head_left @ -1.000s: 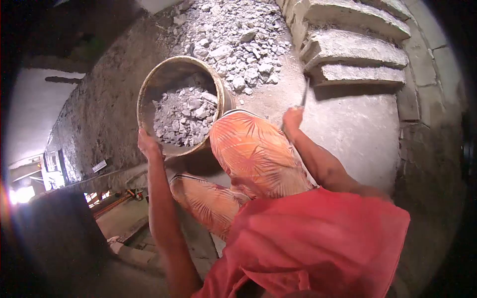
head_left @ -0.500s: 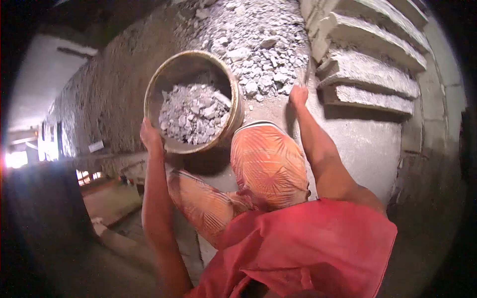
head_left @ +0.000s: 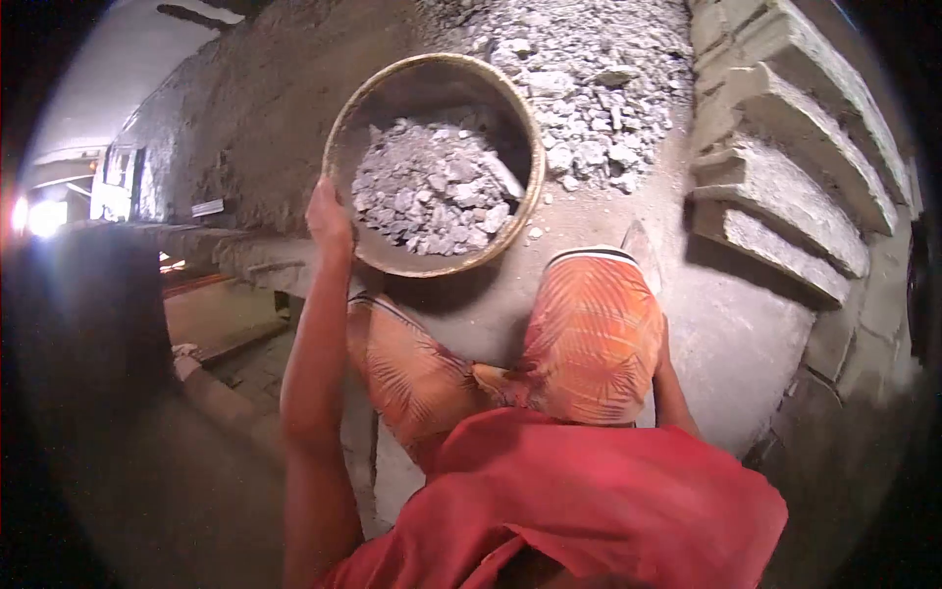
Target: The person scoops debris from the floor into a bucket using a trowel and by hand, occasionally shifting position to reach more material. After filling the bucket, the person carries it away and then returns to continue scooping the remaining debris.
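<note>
My left hand [head_left: 330, 218] is closed on the near-left rim of a round, worn bucket [head_left: 531, 162]. Tilted toward me, the bucket holds a heap of grey rubble [head_left: 432, 187]. My right forearm [head_left: 673, 395] runs behind my right knee, which hides the hand and its fingers. Just past that knee a flat, pointed metal tip [head_left: 636, 241] shows, like a trowel blade. Whether my right hand holds it is hidden.
A bank of loose broken stone [head_left: 608, 98] lies beyond the bucket. Stacked curved concrete slabs [head_left: 785, 211] stand on the right. A rough wall [head_left: 265, 108] rises at the left, and a ledge drops to a lower level at the lower left.
My right hand has drawn back from beside the rubble to behind my right knee. The left hand keeps its hold on the bucket rim. The view has shifted, moving the scene right.
</note>
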Demonstrator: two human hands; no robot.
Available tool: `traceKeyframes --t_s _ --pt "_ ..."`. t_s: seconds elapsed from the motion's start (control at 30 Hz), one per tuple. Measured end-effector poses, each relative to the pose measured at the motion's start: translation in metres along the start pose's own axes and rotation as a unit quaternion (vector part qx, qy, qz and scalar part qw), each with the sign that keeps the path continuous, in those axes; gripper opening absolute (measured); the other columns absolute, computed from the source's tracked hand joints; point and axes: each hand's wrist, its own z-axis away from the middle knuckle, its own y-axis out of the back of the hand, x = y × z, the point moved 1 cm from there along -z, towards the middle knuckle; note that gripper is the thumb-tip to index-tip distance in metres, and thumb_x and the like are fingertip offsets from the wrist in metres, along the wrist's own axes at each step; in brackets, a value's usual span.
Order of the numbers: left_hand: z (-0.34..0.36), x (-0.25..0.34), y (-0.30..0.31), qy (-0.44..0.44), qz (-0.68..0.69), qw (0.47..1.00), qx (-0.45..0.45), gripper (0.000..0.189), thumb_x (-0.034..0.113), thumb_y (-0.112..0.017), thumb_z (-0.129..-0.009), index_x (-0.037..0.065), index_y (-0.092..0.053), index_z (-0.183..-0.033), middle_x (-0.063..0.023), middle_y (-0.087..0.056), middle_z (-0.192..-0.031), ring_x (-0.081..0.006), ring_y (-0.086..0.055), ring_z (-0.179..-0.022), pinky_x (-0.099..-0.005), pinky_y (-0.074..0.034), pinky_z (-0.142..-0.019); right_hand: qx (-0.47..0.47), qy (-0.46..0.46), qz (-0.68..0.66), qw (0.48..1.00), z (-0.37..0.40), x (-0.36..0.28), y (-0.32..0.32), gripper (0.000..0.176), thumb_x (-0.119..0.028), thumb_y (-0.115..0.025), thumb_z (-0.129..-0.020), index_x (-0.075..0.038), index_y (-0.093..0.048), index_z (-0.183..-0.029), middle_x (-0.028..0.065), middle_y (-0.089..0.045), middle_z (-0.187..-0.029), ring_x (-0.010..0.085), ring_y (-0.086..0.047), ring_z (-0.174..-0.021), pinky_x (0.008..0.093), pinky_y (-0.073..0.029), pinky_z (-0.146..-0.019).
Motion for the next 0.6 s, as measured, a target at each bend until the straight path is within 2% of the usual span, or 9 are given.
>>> traceKeyframes --t_s 0.07,0.17,0.23,0.27,0.3,0.4,0.47,0.5,0.6 --pt "-0.001 -0.001 -0.007 -0.021 0.043 0.998 0.027 0.046 0.036 -0.038 -0.098 -0.002 -0.060 -0.115 -0.0193 -0.065 -0.102 -0.0281 -0.059 -0.093 -0.0378 -0.043 -0.082 -0.107 -0.006 0.175 0.979 -0.043 -0.034 0.002 0.038 -0.027 -0.044 -0.093 0.003 -0.064 -0.079 0.0262 -0.061 -0.073 0.0391 -0.063 -0.078 0.0460 -0.048 -0.071" --pt "0.006 0.018 0.003 0.028 0.072 0.997 -0.009 0.049 0.038 -0.039 -0.096 -0.003 -0.061 -0.111 -0.0187 -0.065 -0.102 -0.0279 -0.059 -0.093 -0.0390 -0.043 -0.081 -0.183 -0.023 0.221 0.958 -0.115 -0.085 -0.004 0.037 -0.024 -0.044 -0.091 0.001 -0.063 -0.073 0.0252 -0.062 -0.071 0.0386 -0.063 -0.072 0.0452 -0.050 -0.068" --pt "0.002 0.015 -0.006 0.061 0.122 0.990 0.034 0.051 0.040 -0.040 -0.094 -0.005 -0.062 -0.106 -0.0193 -0.065 -0.100 -0.0295 -0.057 -0.089 -0.0418 -0.041 -0.082 -0.194 0.198 0.347 0.896 -0.126 -0.056 -0.014 0.034 -0.022 -0.044 -0.089 0.003 -0.062 -0.074 0.0271 -0.061 -0.075 0.0412 -0.061 -0.073 0.0458 -0.049 -0.069" --pt "-0.001 0.017 -0.007 0.065 0.129 0.989 0.037 0.051 0.040 -0.040 -0.094 -0.005 -0.062 -0.106 -0.0193 -0.065 -0.100 -0.0295 -0.057 -0.089 -0.0418 -0.041 -0.082 -0.120 0.154 0.285 0.938 -0.119 -0.036 -0.022 0.038 -0.026 -0.045 -0.090 0.005 -0.062 -0.075 0.0290 -0.060 -0.077 0.0449 -0.059 -0.074 0.0469 -0.047 -0.070" --pt "0.002 0.019 -0.003 0.068 0.119 0.990 0.021 0.052 0.040 -0.040 -0.094 -0.005 -0.061 -0.107 -0.0193 -0.065 -0.100 -0.0298 -0.057 -0.089 -0.0415 -0.042 -0.082 -0.097 0.049 0.118 0.987 -0.128 0.007 -0.040 0.041 -0.029 -0.045 -0.091 0.006 -0.062 -0.076 0.0304 -0.059 -0.080 0.0460 -0.058 -0.077 0.0470 -0.046 -0.071" --pt "0.011 0.025 0.001 0.026 0.047 0.999 0.002 0.050 0.039 -0.041 -0.095 -0.004 -0.061 -0.111 -0.0191 -0.064 -0.100 -0.0294 -0.057 -0.090 -0.0386 -0.042 -0.083 -0.074 -0.016 -0.018 0.997 -0.069 -0.025 -0.032 0.047 -0.036 -0.047 -0.092 0.009 -0.061 -0.083 0.0299 -0.061 -0.084 0.0429 -0.059 -0.081 0.0459 -0.044 -0.072" --pt "0.002 0.014 -0.003 0.086 0.152 0.985 -0.007 0.048 0.037 -0.040 -0.097 -0.004 -0.061 -0.113 -0.0194 -0.064 -0.103 -0.0299 -0.057 -0.092 -0.0384 -0.042 -0.084 -0.042 -0.037 -0.016 0.998 -0.050 -0.053 -0.023 0.040 -0.031 -0.049 -0.091 0.008 -0.060 -0.092 0.0247 -0.063 -0.080 0.0350 -0.061 -0.077 0.0436 -0.045 -0.070" --pt "-0.009 -0.005 -0.006 0.052 0.132 0.990 -0.016 0.049 0.036 -0.040 -0.097 -0.005 -0.059 -0.117 -0.0202 -0.063 -0.109 -0.0309 -0.057 -0.098 -0.0383 -0.041 -0.088 -0.030 -0.057 -0.082 0.995 -0.043 -0.039 -0.024 0.035 -0.028 -0.051 -0.091 0.006 -0.058 -0.099 0.0202 -0.063 -0.077 0.0289 -0.062 -0.073 0.0408 -0.046 -0.068" --pt "-0.002 0.004 -0.003 0.014 0.068 0.998 -0.001 0.051 0.037 -0.040 -0.098 -0.006 -0.056 -0.121 -0.0203 -0.061 -0.115 -0.0310 -0.056 -0.104 -0.0368 -0.040 -0.093 0.055 -0.110 -0.065 0.990 -0.023 -0.085 -0.004 0.035 -0.027 -0.052 -0.090 0.006 -0.058 -0.101 0.0196 -0.063 -0.079 0.0280 -0.062 -0.073 0.0384 -0.047 -0.068"
